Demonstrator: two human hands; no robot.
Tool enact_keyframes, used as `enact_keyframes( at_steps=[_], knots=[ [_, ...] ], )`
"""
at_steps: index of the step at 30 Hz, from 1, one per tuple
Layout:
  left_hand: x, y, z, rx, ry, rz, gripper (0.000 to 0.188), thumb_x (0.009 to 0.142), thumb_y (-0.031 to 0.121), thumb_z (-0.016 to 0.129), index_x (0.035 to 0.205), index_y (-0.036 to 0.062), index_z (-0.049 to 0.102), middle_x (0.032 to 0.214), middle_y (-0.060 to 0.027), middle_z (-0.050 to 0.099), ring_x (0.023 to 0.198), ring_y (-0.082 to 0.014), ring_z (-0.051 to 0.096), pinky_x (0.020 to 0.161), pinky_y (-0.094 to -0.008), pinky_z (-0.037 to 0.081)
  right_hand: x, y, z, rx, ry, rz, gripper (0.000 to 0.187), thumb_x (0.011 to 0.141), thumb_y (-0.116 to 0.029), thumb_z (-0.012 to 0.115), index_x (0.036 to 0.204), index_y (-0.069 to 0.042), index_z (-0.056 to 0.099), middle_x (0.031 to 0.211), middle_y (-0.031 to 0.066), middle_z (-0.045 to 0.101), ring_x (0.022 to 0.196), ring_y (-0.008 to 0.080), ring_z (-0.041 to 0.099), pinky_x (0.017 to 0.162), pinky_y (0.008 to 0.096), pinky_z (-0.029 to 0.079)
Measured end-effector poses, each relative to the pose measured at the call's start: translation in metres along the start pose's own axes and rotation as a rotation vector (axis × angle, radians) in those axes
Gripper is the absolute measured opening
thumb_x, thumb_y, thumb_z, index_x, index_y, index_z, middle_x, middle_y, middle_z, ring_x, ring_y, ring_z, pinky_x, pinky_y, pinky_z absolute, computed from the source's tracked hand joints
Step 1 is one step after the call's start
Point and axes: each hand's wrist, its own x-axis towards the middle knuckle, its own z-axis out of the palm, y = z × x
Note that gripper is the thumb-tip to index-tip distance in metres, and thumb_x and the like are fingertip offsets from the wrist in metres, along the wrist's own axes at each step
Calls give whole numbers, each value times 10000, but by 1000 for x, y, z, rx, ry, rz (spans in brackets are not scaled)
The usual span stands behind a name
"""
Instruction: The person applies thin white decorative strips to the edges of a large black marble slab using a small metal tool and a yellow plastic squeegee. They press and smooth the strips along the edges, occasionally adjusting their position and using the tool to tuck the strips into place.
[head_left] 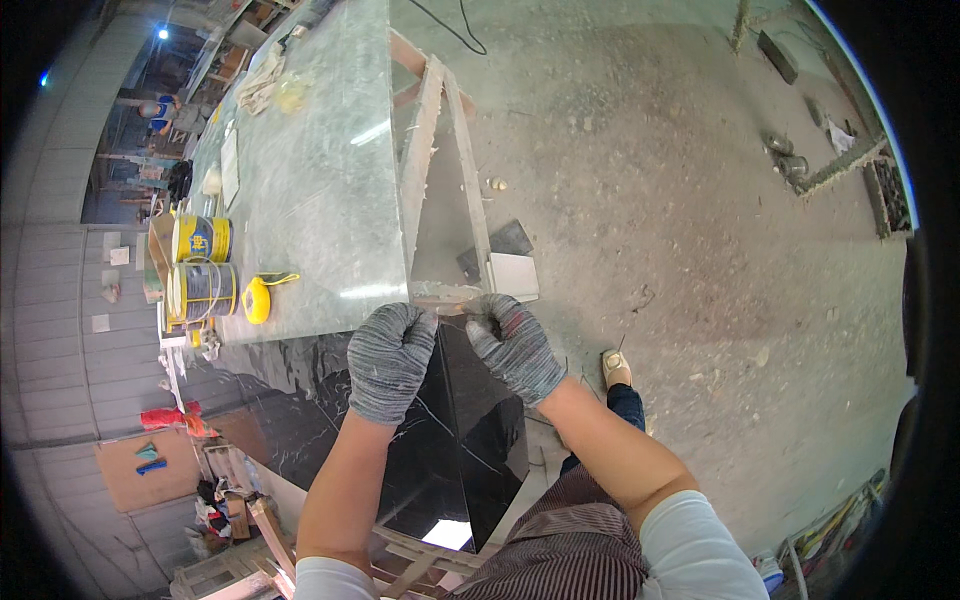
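Note:
Both hands wear grey knitted gloves and are side by side near the middle of the view. My left hand (391,362) is closed, fingers curled, over a glossy black slab with white veins (400,455), close to the corner of the grey sheet-topped table (320,220). Just to its right, my right hand (514,346) is closed too, its fingertips turned toward the left hand. Whatever the fingers pinch, if anything, is hidden or too thin to make out. Behind the hands, the table's wooden frame (465,165) shows beneath its right edge.
Two yellow-labelled buckets (205,290) and a yellow tape measure (257,300) are on the table's left side. White tiles (514,276) lean by the frame's foot. Wooden pieces (270,535) lie lower left. Another person (160,115) is far off at upper left. Concrete floor (680,250) spreads rightward.

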Motion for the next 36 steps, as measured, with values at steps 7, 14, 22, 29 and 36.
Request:
enact_keyframes(
  at_steps=[7, 14, 22, 29, 36],
  knots=[
    [9, -5, 3, 94, -70, 89, 140, 825, 130, 709, 756, 46, 621, 732, -153, 618, 686, -356, 608, 633, -432, 487, 6, 3, 19, 132, 36, 109, 192, 896, -129, 671, 1033, 4, 649, 864, 111, 653, 808, 170, 606, 760, 303, 493],
    [7, -12, 0, 111, -86, 115, 147, 818, 134, 703, 748, 49, 606, 743, -162, 614, 710, -375, 608, 655, -449, 488, 5, -4, 23, -20, 39, 144, 197, 881, -139, 692, 1014, 5, 666, 871, 139, 662, 795, 193, 612, 754, 313, 494],
    [-8, -6, -6, 96, -109, 121, 123, 815, 125, 699, 759, 47, 623, 738, -163, 621, 711, -375, 610, 651, -452, 485, -13, 9, 28, -70, 94, 58, 192, 867, -149, 708, 988, -6, 664, 857, 126, 651, 827, 223, 627, 754, 334, 500],
    [-30, 2, -14, 74, -159, 153, 76, 821, 100, 703, 773, 56, 663, 753, -127, 647, 700, -324, 629, 652, -410, 499, -39, 13, 31, -50, 89, 23, 134, 869, -125, 700, 958, -29, 670, 851, 104, 647, 783, 208, 611, 721, 327, 493],
    [-57, 8, -20, 65, -181, 171, 83, 807, 88, 702, 745, 59, 655, 701, -124, 631, 657, -323, 619, 624, -410, 495, -67, 8, 29, -45, 50, 27, 128, 870, -124, 701, 950, -29, 673, 836, 98, 651, 755, 213, 620, 706, 332, 501]
  ],
)
